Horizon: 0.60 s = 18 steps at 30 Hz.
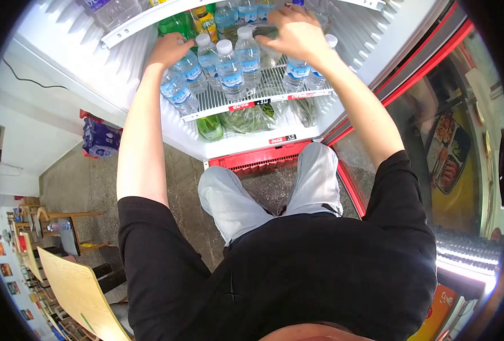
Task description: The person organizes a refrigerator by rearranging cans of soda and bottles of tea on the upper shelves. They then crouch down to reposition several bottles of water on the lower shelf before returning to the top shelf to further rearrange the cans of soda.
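My left hand (171,51) is at the left of the cooler's middle shelf, its fingers curled at the top of a clear water bottle (190,73) with a blue label; that bottle's cap is hidden. Further right, my right hand (298,35) reaches over the shelf with thumb and fingers apart. Beneath its wrist stands another water bottle (296,74), its top covered by the hand. Between my hands are several white-capped water bottles, including a front one (230,71). A yellow-labelled bottle (205,24) and a green bottle (175,24) stand behind.
The wire shelf (212,108) has red price strips on its front edge. Below it lie bagged green vegetables (249,119) and a green bottle (210,127). An upper shelf edge (144,25) crosses above my left hand. The cooler's glass door (399,125) stands open at right.
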{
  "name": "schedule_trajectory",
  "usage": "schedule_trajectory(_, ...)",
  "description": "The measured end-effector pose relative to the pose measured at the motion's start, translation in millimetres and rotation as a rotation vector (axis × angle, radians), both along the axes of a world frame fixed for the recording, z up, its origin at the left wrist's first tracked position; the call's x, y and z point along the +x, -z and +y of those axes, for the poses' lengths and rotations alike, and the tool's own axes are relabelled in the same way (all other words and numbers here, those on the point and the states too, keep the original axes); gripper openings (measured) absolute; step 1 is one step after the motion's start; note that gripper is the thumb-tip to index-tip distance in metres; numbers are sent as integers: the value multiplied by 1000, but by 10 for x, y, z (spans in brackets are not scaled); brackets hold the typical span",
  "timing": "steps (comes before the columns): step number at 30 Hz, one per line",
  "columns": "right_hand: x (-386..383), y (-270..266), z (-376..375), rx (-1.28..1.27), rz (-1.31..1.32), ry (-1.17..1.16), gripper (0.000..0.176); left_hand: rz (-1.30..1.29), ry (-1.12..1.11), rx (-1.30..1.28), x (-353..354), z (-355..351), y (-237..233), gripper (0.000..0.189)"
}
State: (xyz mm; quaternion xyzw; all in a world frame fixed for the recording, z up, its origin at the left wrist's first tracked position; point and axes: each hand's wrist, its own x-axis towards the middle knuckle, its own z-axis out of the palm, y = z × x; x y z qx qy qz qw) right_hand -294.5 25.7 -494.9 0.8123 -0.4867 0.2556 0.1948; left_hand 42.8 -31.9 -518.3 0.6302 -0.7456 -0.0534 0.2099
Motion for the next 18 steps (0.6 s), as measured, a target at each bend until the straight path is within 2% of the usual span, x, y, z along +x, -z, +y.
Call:
schedule_trajectory(1, -111, -128, 41, 162, -32, 29, 75, 8, -6, -7, -10, 5, -1, 53)
schedule_trajectory(2, -226, -142, 66, 133, -31, -3, 56, 12, -2, -9, -13, 0, 0, 53)
schedule_trajectory(5, -363, -215, 33, 181, 127, 153, 76, 34, 6, 6, 1, -64, 22, 54)
schedule_trajectory(6, -392, -240, 47, 247, 98, 184, 86, 49, 2, 24, 4, -74, 19, 54)
schedule_trajectory(12, -631, -122, -157, 465, 149, 245, 90, 70, -9, 57, 32, -71, 22, 57)
schedule_trajectory(16, -608, 11, -125, 505, 122, 275, 81, 31, -51, 25, -3, -43, 14, 57)
schedule_trajectory(18, -614, 34, -126, 463, 132, 257, 87, 16, -44, 33, -7, -43, -4, 57)
